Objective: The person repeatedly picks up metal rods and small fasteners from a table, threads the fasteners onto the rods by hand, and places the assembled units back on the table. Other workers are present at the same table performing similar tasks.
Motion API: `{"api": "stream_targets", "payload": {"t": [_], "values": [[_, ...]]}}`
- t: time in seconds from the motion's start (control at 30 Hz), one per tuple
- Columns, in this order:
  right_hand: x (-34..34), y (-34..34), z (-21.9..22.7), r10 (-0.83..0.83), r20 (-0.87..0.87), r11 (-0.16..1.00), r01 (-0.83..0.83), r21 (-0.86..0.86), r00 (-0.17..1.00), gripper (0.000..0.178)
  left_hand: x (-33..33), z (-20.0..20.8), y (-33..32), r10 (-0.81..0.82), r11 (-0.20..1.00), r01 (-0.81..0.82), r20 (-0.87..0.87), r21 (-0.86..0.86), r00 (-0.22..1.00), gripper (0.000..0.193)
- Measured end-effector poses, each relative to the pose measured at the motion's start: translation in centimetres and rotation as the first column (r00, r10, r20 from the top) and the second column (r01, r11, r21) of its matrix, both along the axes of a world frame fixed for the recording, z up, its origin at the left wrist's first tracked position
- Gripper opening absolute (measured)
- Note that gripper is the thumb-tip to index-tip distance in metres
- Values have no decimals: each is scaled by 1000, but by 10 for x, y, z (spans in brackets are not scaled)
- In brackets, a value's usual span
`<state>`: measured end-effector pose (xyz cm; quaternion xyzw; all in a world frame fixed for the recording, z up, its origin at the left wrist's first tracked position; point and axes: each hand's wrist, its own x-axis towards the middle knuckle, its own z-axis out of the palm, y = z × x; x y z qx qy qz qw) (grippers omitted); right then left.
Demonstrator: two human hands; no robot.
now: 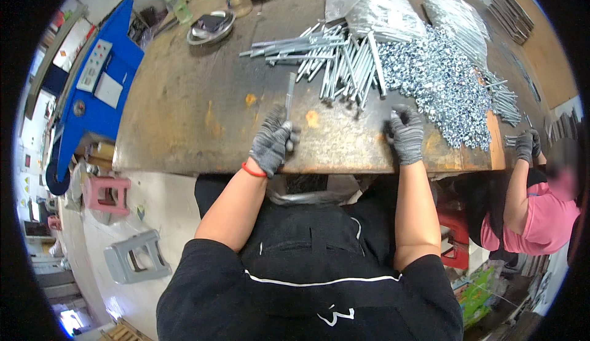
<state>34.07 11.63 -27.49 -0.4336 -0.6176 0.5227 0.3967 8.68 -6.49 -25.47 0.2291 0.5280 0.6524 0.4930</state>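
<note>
Where the floor runs well to the left of the rod pile (350,70), we see a blue machine (98,89), with a pink stool (107,194) and a grey stool (136,257) lower down on that same side. On our bench (184,126), farther from us than the rod pile and to its left, stand a clear jar (177,6) and a metal bowl (210,41) holding something dark.

Nearer us and to the left of the rod pile is our left hand (273,141), in a grey glove with a red band (252,170) at the wrist. Its fingers are closed around one end of a slim metal rod (289,98), whose other end points away from us, near the pile's left part.

Behind the rod pile, toward its right, lie clear plastic bags (390,15). Our gloved right hand (407,135) is nearer us and just to the right of the pile, fingers curled in; we cannot tell whether it holds anything. Against the pile's right side spreads a heap of shiny nuts (442,89). Well to the right of the rod pile, beyond the nuts, a co-worker in a pink top (538,227) has gloved hands (524,146) at the bench.
</note>
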Motion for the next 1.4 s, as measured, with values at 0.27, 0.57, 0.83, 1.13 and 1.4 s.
{"api": "stream_targets", "payload": {"t": [0.27, 0.57, 0.83, 1.13, 1.4], "values": [[-10, -120, 43, 305, -407, 910, -389, -141, 861, 19, 54, 42, -63, -485, 874, 435, -469, -218, 739, 26], [27, -126, 83, 535, 164, 719, -549, 426, 829, 16, 58, 51, -71, -620, 771, 616, -412, -161, 668, 29], [18, -156, 84, 140, 324, 919, -245, 309, 935, 29, 83, 30, -80, -447, 859, 488, -689, -154, 570, 28], [-10, -189, 98, 560, -284, 827, -543, 145, 778, 66, 49, 22, -77, -116, 991, 133, -425, 11, 898, 23], [8, -174, 39, 227, 110, 964, -239, 118, 968, 38, 43, -8, -97, -722, 692, 539, -453, -480, 523, 27]]}}
